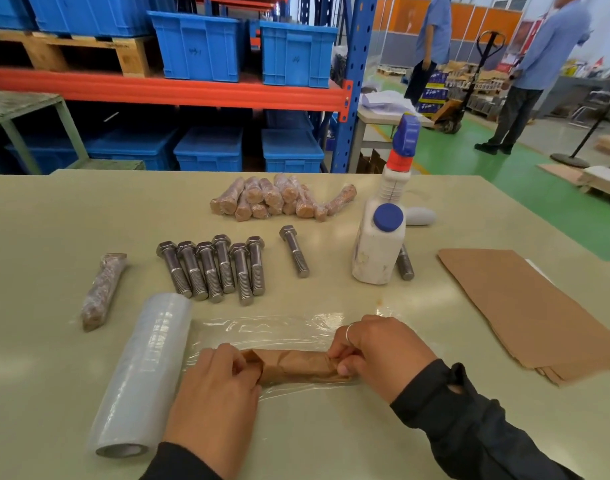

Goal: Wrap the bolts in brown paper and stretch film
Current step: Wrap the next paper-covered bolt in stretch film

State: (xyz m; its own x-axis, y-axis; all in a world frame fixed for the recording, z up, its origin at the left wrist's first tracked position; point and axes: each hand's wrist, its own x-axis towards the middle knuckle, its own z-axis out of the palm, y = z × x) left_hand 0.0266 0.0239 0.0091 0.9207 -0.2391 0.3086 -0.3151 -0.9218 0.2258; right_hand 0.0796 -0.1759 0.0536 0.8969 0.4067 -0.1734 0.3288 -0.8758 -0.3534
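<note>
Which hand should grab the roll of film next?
Probably left. The left hand pinches the paper-wrapped bolt right beside the film roll; the right hand holds the far end.

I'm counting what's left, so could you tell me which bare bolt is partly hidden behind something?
The bolt behind the white bottle: only its threaded end shows. The row of six and the single bolt lie fully exposed.

Left grip [215,386], right grip [376,355] pinching.
</note>
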